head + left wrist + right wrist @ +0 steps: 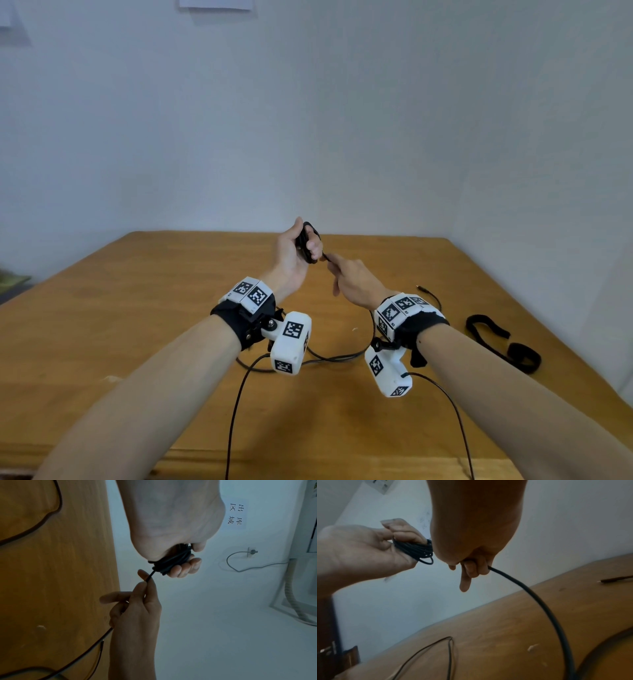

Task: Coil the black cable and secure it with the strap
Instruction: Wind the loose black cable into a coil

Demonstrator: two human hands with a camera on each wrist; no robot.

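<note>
While finger-wound: round black cable loops

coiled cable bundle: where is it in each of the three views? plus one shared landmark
Head: the coiled cable bundle sits at centre, gripped in the left hand.
Left wrist: bundle at centre, under the palm.
Right wrist: bundle at upper left.
Shared landmark: the right hand pinching the strand that leaves the bundle.
</note>
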